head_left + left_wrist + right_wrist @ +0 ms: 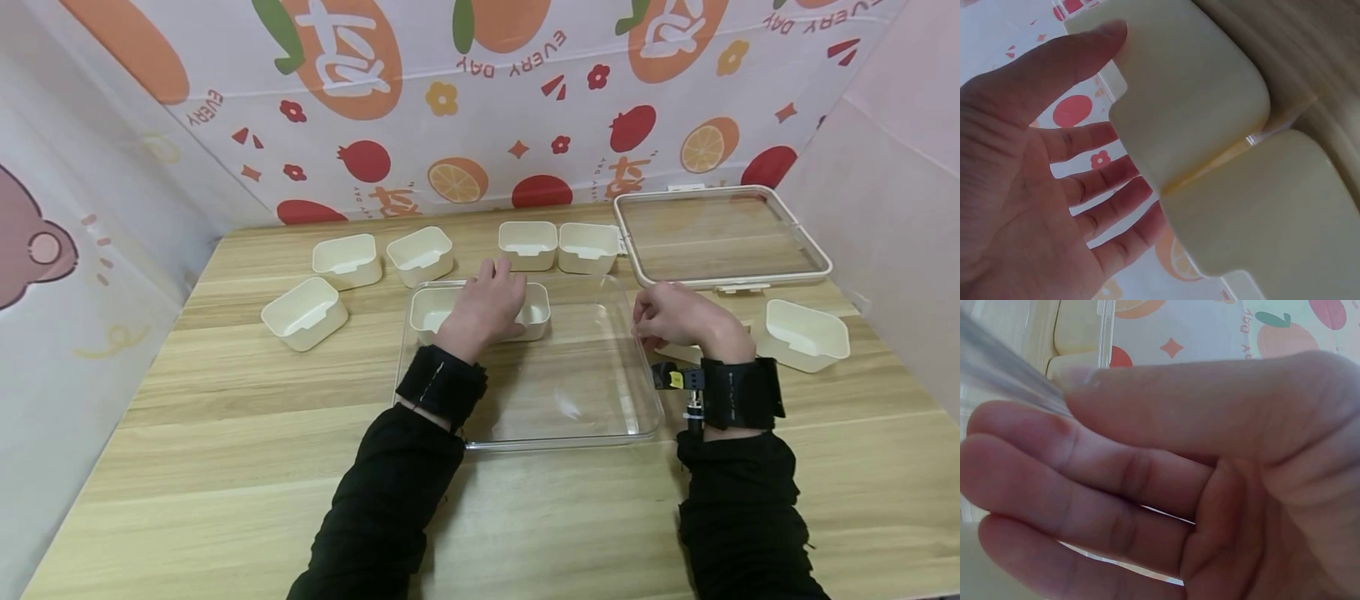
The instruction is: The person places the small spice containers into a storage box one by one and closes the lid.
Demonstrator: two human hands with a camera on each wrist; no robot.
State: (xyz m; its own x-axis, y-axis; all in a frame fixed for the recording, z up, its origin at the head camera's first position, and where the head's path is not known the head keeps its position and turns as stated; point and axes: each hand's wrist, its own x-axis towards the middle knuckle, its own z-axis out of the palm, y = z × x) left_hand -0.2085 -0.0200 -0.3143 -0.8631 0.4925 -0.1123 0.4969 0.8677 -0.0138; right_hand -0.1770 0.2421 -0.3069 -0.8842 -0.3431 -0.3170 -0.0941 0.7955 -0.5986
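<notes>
Two cream bins stand side by side at the back left inside a clear box (pixel 562 442): a left bin (pixel 429 315) and a right bin (pixel 537 312). My left hand (pixel 483 312) reaches over them and partly hides both. In the left wrist view, the thumb and fingers of that hand (pixel 1035 156) grip one bin (pixel 1197 81), its wall against the neighbouring bin (pixel 1266 212). My right hand (pixel 686 321) is at the box's right side; in the right wrist view this hand (pixel 1147 469) pinches the clear wall (pixel 1013 369) between thumb and fingers.
Behind the box stand several cream bins (pixel 527 247), with another (pixel 304 315) to its left. A clear lid with a white frame (pixel 731 282) lies at the back right. One bin (pixel 802 337) stands at the far right, and another (pixel 678 352) is partly under my right hand.
</notes>
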